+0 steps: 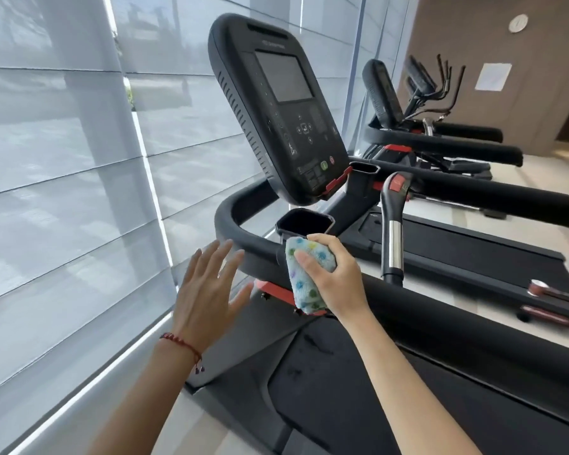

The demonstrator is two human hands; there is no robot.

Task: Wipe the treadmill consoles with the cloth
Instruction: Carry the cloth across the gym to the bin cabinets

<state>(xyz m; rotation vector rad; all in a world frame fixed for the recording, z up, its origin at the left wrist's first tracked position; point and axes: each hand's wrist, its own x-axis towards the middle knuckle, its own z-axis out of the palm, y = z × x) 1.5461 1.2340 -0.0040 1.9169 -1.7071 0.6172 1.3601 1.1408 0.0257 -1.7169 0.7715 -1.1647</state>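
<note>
Your forearms come first, then the near treadmill's console (286, 103), standing well above and beyond your fingers, with its handrail (243, 238) just past the fingertips. Your left hand (207, 290) has straight, spread fingers and holds nothing. Your right hand (332, 277) curls around the folded cloth (304, 277), beside the cup holder (304, 221). Wiping seems not yet begun; next you must lift the cloth to the screen.
</note>
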